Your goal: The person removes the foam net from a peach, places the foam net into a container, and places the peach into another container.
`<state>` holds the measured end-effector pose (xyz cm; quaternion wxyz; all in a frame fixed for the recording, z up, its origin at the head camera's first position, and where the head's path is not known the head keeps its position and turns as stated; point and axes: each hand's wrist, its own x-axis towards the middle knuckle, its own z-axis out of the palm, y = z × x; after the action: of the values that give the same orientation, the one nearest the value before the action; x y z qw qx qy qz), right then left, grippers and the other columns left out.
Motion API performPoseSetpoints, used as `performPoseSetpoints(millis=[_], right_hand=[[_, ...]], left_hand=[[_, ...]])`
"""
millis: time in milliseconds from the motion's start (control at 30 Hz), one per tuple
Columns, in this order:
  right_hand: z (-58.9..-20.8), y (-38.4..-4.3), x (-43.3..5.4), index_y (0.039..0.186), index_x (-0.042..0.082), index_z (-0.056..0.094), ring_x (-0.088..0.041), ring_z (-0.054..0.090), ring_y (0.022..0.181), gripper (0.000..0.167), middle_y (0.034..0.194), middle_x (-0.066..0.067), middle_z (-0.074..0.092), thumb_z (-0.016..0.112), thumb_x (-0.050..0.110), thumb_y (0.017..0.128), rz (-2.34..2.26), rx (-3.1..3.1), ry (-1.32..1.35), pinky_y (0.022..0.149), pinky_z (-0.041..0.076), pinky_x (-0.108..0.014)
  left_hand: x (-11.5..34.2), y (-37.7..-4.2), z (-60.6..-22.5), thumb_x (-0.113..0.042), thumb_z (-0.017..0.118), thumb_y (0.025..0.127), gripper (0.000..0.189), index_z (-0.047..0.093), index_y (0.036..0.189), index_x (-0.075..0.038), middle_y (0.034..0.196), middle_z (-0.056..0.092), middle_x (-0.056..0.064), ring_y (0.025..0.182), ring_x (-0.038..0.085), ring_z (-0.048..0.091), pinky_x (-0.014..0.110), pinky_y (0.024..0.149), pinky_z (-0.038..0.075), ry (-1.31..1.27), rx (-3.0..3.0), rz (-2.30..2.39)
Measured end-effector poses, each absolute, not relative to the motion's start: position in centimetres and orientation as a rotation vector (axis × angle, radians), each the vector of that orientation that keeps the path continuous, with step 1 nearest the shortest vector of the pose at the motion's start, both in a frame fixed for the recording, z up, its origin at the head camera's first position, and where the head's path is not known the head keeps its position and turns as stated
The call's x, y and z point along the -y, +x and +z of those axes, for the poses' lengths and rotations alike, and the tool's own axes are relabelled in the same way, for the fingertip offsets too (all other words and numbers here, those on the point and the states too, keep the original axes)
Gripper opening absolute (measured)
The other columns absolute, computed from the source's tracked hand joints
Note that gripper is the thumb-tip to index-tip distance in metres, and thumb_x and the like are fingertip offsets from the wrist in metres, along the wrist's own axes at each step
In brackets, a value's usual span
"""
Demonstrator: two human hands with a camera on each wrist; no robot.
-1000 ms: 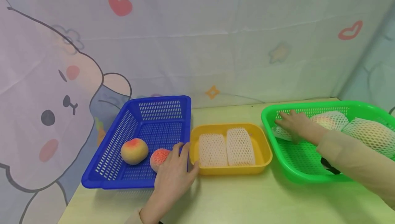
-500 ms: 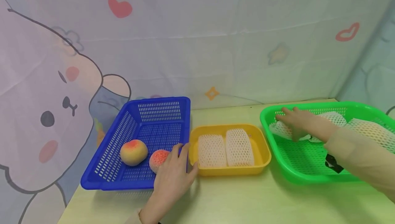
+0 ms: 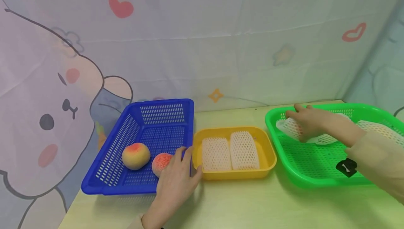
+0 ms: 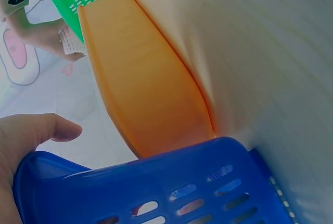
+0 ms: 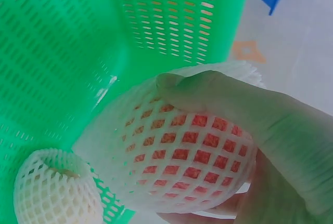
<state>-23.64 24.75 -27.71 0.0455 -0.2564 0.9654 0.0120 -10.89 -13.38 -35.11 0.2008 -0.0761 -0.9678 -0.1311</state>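
In the green basket (image 3: 310, 181), my right hand (image 3: 310, 122) grips a peach (image 5: 195, 154) wrapped in a white foam net (image 5: 104, 146), thumb on top and fingers underneath. Other netted fruit (image 5: 57, 193) lies to its right in the basket. My left hand (image 3: 178, 180) rests at the near right corner of the blue basket (image 3: 107, 188), its fingers loosely bent over the rim. Inside that basket are a yellow-red peach (image 3: 136, 156) and a pinkish-red one (image 3: 161, 163), the latter partly hidden by the left hand.
Between the two baskets stands a yellow tray (image 3: 238, 175) holding two flat white foam nets (image 3: 216, 154). All stand on a light wooden table (image 3: 240, 204). A printed cloth (image 3: 202, 39) hangs behind.
My right hand has closed round the netted peach and moved slightly right and up with it; more of the netting now shows. The left hand stays in place.
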Motion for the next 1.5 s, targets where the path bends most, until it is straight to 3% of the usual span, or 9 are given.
performPoseSetpoints(millis=[533,1200,1500], right_hand=[[-27.7,-21.3,-25.0,0.123,0.016,0.047,-0.026,0.053,0.085,0.067,0.105,-0.013,0.057,0.082,0.027,0.066,-0.052,-3.037,-0.819,0.066,0.046,-0.038],[-28.1,-18.8,-25.7,0.122,0.015,0.050,-0.023,0.057,0.084,0.069,0.103,-0.014,0.059,0.084,0.030,0.064,-0.261,-3.106,-0.842,0.060,0.050,-0.032],[-28.1,-17.5,-26.0,0.131,0.013,0.044,-0.022,0.059,0.084,0.080,0.115,-0.020,0.057,0.084,0.040,0.067,-0.415,-3.081,-0.734,0.059,0.050,-0.031]], left_hand=[[13.6,-10.8,-35.0,-0.039,0.065,0.085,0.055,0.054,0.132,-0.013,0.127,0.058,0.014,0.097,0.029,0.066,0.042,0.064,0.055,-0.193,2.718,-0.366],[13.5,-10.8,-35.1,-0.040,0.065,0.085,0.056,0.053,0.133,-0.013,0.128,0.057,0.014,0.100,0.030,0.065,0.045,0.069,0.056,-0.184,2.742,-0.380],[13.3,-10.8,-35.0,-0.041,0.065,0.085,0.057,0.052,0.134,-0.015,0.130,0.056,0.013,0.100,0.030,0.065,0.047,0.071,0.056,-0.177,2.755,-0.387]])
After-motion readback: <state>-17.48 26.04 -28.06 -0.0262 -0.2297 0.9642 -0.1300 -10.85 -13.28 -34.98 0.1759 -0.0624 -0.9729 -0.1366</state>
